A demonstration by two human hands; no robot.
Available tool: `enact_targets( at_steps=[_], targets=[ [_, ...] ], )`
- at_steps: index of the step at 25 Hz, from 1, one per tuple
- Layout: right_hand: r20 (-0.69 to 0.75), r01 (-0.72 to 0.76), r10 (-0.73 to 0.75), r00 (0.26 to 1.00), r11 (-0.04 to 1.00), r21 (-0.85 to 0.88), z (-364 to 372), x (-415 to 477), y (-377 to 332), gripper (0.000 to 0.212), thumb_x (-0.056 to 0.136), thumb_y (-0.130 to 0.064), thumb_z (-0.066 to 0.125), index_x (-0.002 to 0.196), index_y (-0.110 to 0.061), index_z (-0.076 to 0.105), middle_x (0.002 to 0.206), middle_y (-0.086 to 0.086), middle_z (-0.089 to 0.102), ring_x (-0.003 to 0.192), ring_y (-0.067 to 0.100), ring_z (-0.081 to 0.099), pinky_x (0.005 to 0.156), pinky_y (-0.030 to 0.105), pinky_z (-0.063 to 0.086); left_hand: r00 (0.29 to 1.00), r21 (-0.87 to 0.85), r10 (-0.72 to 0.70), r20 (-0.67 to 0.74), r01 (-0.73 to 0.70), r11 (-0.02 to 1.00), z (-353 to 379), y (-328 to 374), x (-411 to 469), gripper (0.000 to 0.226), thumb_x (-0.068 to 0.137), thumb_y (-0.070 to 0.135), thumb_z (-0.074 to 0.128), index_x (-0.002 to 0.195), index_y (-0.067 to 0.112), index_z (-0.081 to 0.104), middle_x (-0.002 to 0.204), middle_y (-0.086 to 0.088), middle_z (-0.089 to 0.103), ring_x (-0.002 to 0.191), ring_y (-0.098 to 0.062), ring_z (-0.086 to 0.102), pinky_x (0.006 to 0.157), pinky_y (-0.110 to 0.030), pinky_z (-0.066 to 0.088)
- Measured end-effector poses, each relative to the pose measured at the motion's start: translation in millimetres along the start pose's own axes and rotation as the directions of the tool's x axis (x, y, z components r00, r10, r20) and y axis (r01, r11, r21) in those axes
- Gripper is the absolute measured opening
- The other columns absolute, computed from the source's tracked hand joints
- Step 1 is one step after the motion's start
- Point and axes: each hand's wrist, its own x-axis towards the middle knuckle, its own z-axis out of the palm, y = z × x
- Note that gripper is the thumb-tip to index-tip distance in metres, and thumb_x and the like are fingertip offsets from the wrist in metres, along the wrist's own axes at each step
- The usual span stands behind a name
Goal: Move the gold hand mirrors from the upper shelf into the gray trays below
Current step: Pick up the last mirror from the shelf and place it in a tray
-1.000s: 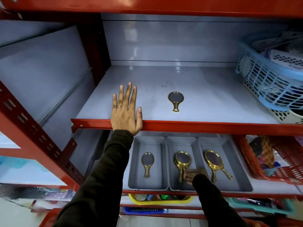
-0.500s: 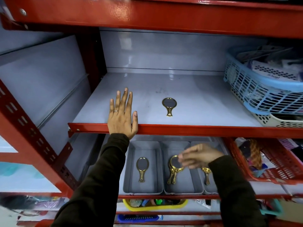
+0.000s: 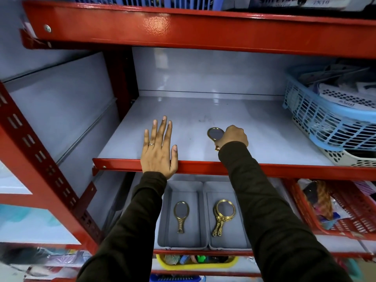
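A small gold hand mirror (image 3: 215,133) lies on the grey upper shelf (image 3: 203,110), and my right hand (image 3: 234,136) is closed around its handle. My left hand (image 3: 159,148) rests flat on the shelf's front red edge, fingers spread, holding nothing. On the shelf below stand grey trays: the left tray (image 3: 165,239) holds one slim gold mirror (image 3: 181,215), the middle tray (image 3: 230,244) holds ornate gold mirrors (image 3: 223,216) stacked together. My right sleeve hides whatever stands to the right of the middle tray.
A blue basket (image 3: 325,123) stacked on a white one fills the upper shelf's right end. A red basket (image 3: 350,212) sits right of the trays. A yellow bin (image 3: 195,264) shows on the shelf beneath. A red beam (image 3: 183,27) runs overhead.
My right hand has risen from the trays on the lower shelf to the upper shelf and closed on the small mirror's handle. The left hand has stayed in place.
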Motion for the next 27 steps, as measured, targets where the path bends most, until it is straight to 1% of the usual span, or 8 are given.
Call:
enact_targets(
  at_steps=[6, 9, 11, 14, 17, 22, 25, 27],
  targets=[
    [0.246, -0.106, 0.054, 0.968, 0.973, 0.203, -7.0, 5.4, 4.4, 0.045, 0.073, -0.026, 0.082, 0.106, 0.000, 0.066, 0.090, 0.016, 0.071, 0.087, 0.031, 0.073, 0.084, 0.035, 0.059, 1.000, 0.002, -0.002, 0.005, 0.002, 1.000, -1.7, 0.1, 0.5, 0.072, 0.088, 0.036, 0.032, 0.155, 0.014, 0.016, 0.162, -0.006, 0.014, 0.151, -0.023, 0.008, 0.123, -0.042, 0.004],
    [0.385, -0.247, 0.007, 0.923, 0.776, 0.580, -20.5, -9.4, 10.8, 0.039, 0.073, -0.007, 0.082, 0.104, 0.008, 0.064, 0.074, 0.020, 0.069, 0.048, 0.019, 0.067, 0.053, 0.028, 0.062, 1.000, 0.004, 0.000, 0.012, 0.000, 1.000, -2.9, 1.0, -0.1, 0.073, 0.088, 0.036, 0.033, 0.155, 0.013, 0.016, 0.162, -0.006, 0.013, 0.151, -0.023, 0.008, 0.123, -0.041, 0.004],
    [0.401, -0.263, -0.077, 0.913, 0.640, 0.722, -33.4, -26.2, 17.9, 0.042, 0.072, -0.004, 0.083, 0.107, 0.013, 0.066, 0.077, 0.019, 0.071, 0.048, 0.013, 0.064, 0.048, 0.022, 0.059, 1.000, 0.007, -0.002, 0.019, 0.002, 1.000, -3.3, 1.1, 0.0, 0.073, 0.088, 0.036, 0.033, 0.155, 0.013, 0.015, 0.163, -0.005, 0.012, 0.151, -0.023, 0.008, 0.123, -0.041, 0.002],
    [0.441, -0.247, -0.254, 0.861, 0.549, 0.799, -51.8, -58.0, 38.4, 0.042, 0.064, -0.016, 0.088, 0.102, -0.002, 0.076, 0.074, 0.008, 0.076, 0.056, 0.009, 0.068, 0.053, 0.019, 0.059, 1.000, 0.010, -0.003, 0.026, 0.003, 1.000, -4.6, 2.4, -1.2, 0.073, 0.088, 0.036, 0.035, 0.155, 0.013, 0.015, 0.163, -0.005, 0.013, 0.151, -0.023, 0.008, 0.123, -0.040, 0.000],
    [0.576, -0.291, -0.386, 0.720, 0.586, 0.756, -52.2, -89.1, 67.1, 0.042, 0.051, -0.028, 0.090, 0.090, -0.017, 0.081, 0.080, 0.005, 0.080, 0.063, 0.009, 0.074, 0.053, 0.017, 0.058, 0.999, 0.007, -0.006, 0.036, 0.005, 1.000, -5.9, 1.9, 0.0, 0.073, 0.088, 0.035, 0.036, 0.155, 0.012, 0.016, 0.162, -0.006, 0.014, 0.151, -0.023, 0.009, 0.123, -0.039, -0.002],
    [0.864, -0.397, -0.254, 0.434, 0.807, 0.437, 17.0, -120.9, 105.9, 0.015, 0.081, -0.013, 0.075, 0.096, -0.014, 0.076, 0.085, 0.006, 0.080, 0.072, 0.014, 0.077, 0.058, 0.020, 0.060, 1.000, 0.004, -0.008, 0.024, 0.008, 1.000, -5.0, 2.7, -0.9, 0.072, 0.088, 0.033, 0.036, 0.154, 0.011, 0.016, 0.162, -0.007, 0.015, 0.150, -0.024, 0.010, 0.123, -0.040, 0.001],
    [0.888, -0.532, -0.081, 0.452, 0.775, 0.341, 78.0, -125.3, 109.6, 0.018, 0.089, -0.005, 0.064, 0.106, -0.002, 0.069, 0.083, 0.009, 0.079, 0.069, 0.018, 0.076, 0.061, 0.026, 0.061, 1.000, 0.000, -0.002, 0.017, 0.002, 1.000, -4.3, 2.6, -1.5, 0.071, 0.089, 0.035, 0.035, 0.154, 0.011, 0.018, 0.162, -0.007, 0.017, 0.150, -0.025, 0.012, 0.122, -0.042, 0.005],
    [0.867, -0.643, 0.017, 0.498, 0.678, 0.356, 115.0, -124.3, 99.8, 0.008, 0.090, 0.003, 0.060, 0.094, 0.004, 0.066, 0.090, 0.018, 0.073, 0.069, 0.025, 0.071, 0.073, 0.037, 0.060, 1.000, -0.011, 0.013, 0.007, -0.013, 1.000, -3.6, 1.2, -1.2, 0.070, 0.089, 0.035, 0.035, 0.154, 0.011, 0.021, 0.161, -0.007, 0.019, 0.150, -0.024, 0.013, 0.123, -0.042, 0.006]
  ],
)
